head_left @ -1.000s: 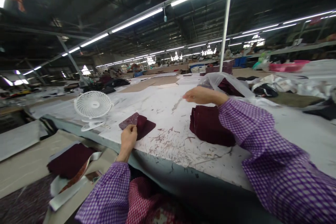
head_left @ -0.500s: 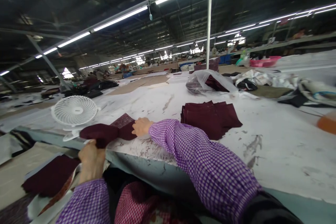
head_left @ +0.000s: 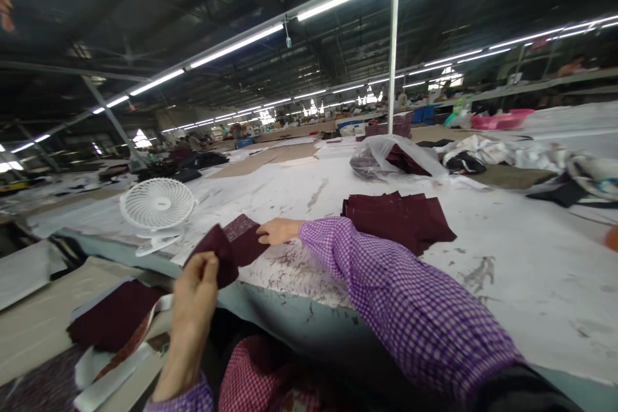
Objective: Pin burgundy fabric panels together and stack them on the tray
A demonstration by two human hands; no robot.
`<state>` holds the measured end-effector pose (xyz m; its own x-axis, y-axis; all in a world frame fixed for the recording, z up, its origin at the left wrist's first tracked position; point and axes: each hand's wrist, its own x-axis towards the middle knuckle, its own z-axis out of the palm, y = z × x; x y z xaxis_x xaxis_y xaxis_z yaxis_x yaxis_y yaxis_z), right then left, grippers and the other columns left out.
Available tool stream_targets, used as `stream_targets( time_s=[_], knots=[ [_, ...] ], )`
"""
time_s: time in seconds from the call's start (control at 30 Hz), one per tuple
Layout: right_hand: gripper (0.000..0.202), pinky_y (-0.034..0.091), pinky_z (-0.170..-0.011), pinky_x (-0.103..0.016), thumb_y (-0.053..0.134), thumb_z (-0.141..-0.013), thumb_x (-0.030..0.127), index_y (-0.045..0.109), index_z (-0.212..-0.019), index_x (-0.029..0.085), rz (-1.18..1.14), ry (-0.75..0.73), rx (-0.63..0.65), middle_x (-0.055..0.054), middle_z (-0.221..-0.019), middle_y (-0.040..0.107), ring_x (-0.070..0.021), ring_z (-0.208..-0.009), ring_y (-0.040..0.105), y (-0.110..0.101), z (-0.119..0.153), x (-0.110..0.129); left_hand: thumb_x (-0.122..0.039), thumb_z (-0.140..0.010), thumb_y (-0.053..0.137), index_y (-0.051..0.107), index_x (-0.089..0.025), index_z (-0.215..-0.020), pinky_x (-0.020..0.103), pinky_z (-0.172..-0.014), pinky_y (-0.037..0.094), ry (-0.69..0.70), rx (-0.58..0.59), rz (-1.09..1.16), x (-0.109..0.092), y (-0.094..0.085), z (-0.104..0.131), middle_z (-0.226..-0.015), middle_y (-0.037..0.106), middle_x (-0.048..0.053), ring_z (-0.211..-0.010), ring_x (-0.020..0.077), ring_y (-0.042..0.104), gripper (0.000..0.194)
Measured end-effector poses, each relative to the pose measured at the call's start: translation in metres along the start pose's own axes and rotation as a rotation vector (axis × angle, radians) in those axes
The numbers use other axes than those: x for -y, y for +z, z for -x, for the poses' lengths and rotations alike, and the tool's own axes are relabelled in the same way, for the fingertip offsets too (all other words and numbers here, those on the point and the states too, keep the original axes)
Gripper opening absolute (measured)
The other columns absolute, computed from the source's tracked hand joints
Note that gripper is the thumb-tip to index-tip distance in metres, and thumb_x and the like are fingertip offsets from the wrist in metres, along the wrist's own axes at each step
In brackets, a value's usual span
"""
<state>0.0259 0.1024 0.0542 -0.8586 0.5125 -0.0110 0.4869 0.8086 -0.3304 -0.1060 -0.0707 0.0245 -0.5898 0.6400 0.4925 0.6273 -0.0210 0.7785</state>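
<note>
My left hand [head_left: 196,293] pinches the near-left part of a dark maroon fabric piece [head_left: 221,256] between thumb and fingers, lifting it at the table's edge. Next to it, a maroon piece with a speckled greyish patch [head_left: 245,239] lies flat; whether the two are joined I cannot tell. The outstretched fingers of my right hand [head_left: 280,230] rest on the right edge of that flat piece. Beyond my right forearm, a fanned stack of maroon fabric pieces [head_left: 398,215] lies on the table, partly covered by the sleeve.
A small white fan [head_left: 158,204] stands left on the white-covered table [head_left: 290,187]. Behind the stack sits a clear plastic bag [head_left: 376,158] with maroon cloth. A pole [head_left: 393,45] rises behind it. More maroon cloth [head_left: 118,312] and scraps lie lower left.
The lifted fabric piece now stands more upright, and my left hand has come up and right with it. My right hand stays at the flat piece's edge. The whole view has shifted slightly.
</note>
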Motion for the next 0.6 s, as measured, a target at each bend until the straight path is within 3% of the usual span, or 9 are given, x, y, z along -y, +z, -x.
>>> stream_targets(
  time_s=[0.07,0.13,0.2,0.27,0.33,0.4,0.5,0.6],
  knots=[
    [0.044,0.054,-0.076,-0.027,0.027,-0.098,0.038,0.062,-0.107,0.012,-0.12,0.012,0.037,-0.012,-0.107,0.069,-0.0173,-0.09,0.066,-0.006,0.02,-0.01,-0.043,-0.079,0.047,0.058,-0.02,-0.083,0.026,-0.059,0.045,-0.004,0.163,-0.035,-0.013,0.016,0.023,-0.065,0.06,-0.002,-0.061,0.0156,0.054,0.025],
    [0.065,0.054,-0.066,-0.026,0.009,-0.099,0.047,0.061,-0.106,0.009,-0.372,0.051,0.14,-0.014,-0.093,0.071,-0.016,-0.075,0.068,-0.011,0.045,-0.021,-0.04,-0.082,0.043,0.059,-0.021,-0.085,0.029,-0.067,0.047,0.05,0.313,-0.065,-0.026,0.029,0.043,-0.075,0.066,0.001,-0.068,0.018,0.06,0.026],
    [0.071,0.055,-0.065,-0.029,0.014,-0.094,0.061,0.058,-0.114,0.008,-0.654,0.084,0.249,-0.014,-0.093,0.07,-0.0178,-0.075,0.067,-0.015,0.071,-0.031,-0.038,-0.085,0.04,0.059,-0.022,-0.086,0.031,-0.076,0.049,0.135,0.395,-0.047,-0.039,0.04,0.061,-0.087,0.069,0.004,-0.082,0.0201,0.064,0.025],
    [0.069,0.055,-0.068,-0.031,0.031,-0.089,0.067,0.052,-0.125,0.012,-0.763,0.103,0.255,-0.015,-0.102,0.068,-0.0199,-0.083,0.067,-0.017,0.093,-0.039,-0.035,-0.087,0.038,0.059,-0.022,-0.087,0.033,-0.08,0.049,0.199,0.441,-0.042,-0.05,0.046,0.074,-0.091,0.069,0.007,-0.088,0.0213,0.064,0.025],
    [0.064,0.054,-0.076,-0.033,0.055,-0.082,0.058,0.049,-0.13,0.015,-0.695,0.093,0.154,-0.015,-0.117,0.063,-0.0221,-0.098,0.063,-0.015,0.108,-0.044,-0.034,-0.088,0.037,0.061,-0.023,-0.088,0.034,-0.082,0.049,0.246,0.484,-0.056,-0.059,0.049,0.083,-0.091,0.069,0.008,-0.089,0.0222,0.063,0.026],
    [0.067,0.052,-0.084,-0.034,0.071,-0.073,0.036,0.047,-0.132,0.014,-0.57,0.068,0.047,-0.015,-0.126,0.057,-0.0237,-0.108,0.058,-0.011,0.115,-0.046,-0.037,-0.088,0.039,0.063,-0.022,-0.088,0.035,-0.083,0.048,0.266,0.546,-0.061,-0.064,0.048,0.084,-0.091,0.069,0.007,-0.089,0.0224,0.063,0.028],
    [0.078,0.053,-0.081,-0.035,0.067,-0.072,0.014,0.033,-0.142,0.012,-0.548,0.061,0.079,-0.014,-0.115,0.063,-0.022,-0.099,0.062,-0.005,0.117,-0.048,-0.044,-0.088,0.043,0.066,-0.022,-0.088,0.031,-0.08,0.049,0.229,0.572,-0.035,-0.068,0.045,0.071,-0.087,0.07,0.004,-0.085,0.0207,0.063,0.032],
    [0.082,0.053,-0.076,-0.036,0.058,-0.077,0.008,0.017,-0.148,0.012,-0.602,0.044,0.155,-0.013,-0.106,0.067,-0.0205,-0.09,0.065,-0.005,0.118,-0.051,-0.044,-0.085,0.048,0.066,-0.02,-0.094,0.03,-0.079,0.049,0.203,0.415,-0.011,-0.069,0.045,0.047,-0.089,0.071,0.004,-0.082,0.0192,0.063,0.031]
  ],
)
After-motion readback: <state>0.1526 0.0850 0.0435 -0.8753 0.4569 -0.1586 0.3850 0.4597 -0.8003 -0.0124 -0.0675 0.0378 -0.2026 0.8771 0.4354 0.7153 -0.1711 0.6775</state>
